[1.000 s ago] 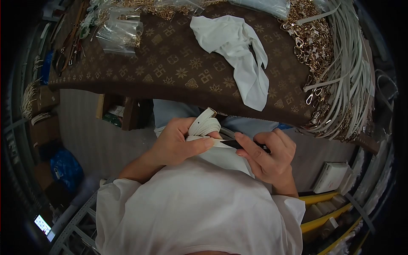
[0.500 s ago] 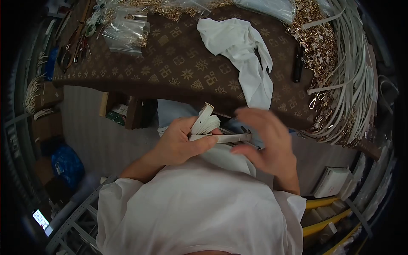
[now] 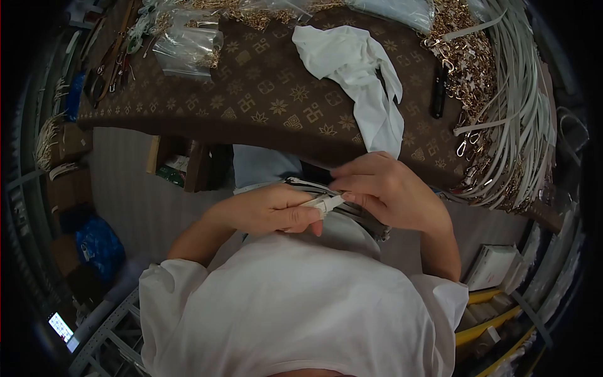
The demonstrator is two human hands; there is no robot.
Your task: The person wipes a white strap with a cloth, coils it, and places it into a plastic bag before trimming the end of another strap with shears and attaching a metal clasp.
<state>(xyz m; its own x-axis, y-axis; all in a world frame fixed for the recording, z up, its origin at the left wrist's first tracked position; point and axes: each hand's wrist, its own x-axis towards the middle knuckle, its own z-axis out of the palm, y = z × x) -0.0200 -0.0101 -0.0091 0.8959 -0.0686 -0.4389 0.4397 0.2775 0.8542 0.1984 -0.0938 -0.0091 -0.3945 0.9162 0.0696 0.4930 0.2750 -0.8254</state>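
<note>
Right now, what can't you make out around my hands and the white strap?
Head view only:
- White strap: most of it is covered by the left hand and right hand.
- Black object on the table: too small to identify.
- Gold hardware: pieces too small to tell apart.

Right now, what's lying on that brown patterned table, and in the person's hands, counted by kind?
White cloth: 1
Black pen-like tool: 1
Clear plastic bag fully in view: 1
Heap of gold clasps: 1
Bundle of white straps: 1
Folded white strap, gripped by the left hand and the right hand: 1
Total: 6
</note>
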